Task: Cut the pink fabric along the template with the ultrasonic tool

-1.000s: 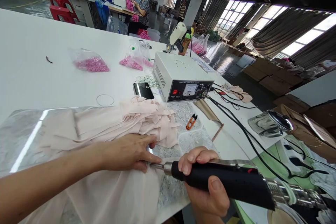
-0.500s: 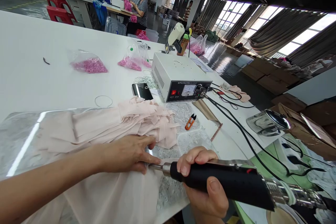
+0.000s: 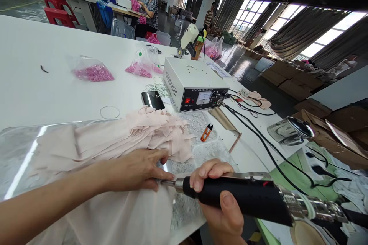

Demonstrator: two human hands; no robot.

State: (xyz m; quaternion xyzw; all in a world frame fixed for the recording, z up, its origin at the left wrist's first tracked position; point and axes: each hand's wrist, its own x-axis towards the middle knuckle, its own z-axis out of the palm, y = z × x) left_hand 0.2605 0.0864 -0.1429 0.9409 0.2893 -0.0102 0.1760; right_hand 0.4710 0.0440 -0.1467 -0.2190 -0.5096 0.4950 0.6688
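Observation:
My right hand is wrapped round the black grip of a handheld ultrasonic welder, its metal tip pointing left. That tip meets the pale pink fabric right beside the fingertips of my left hand. My left hand lies palm down on the fabric with its fingers apart, pressing it against the clear-covered mat. Just beyond it is a heap of pale pink fabric strips. The exact contact under the tip is partly hidden by my fingers.
A white welder control box stands behind, its black cables running to the right. Orange thread snips, a phone and a bag of pink rings lie on the white table. A steel mug stands right.
The view has shifted slightly, so the scene sits a little further left. Both hands, the welder and the fabric keep almost the same position relative to one another.

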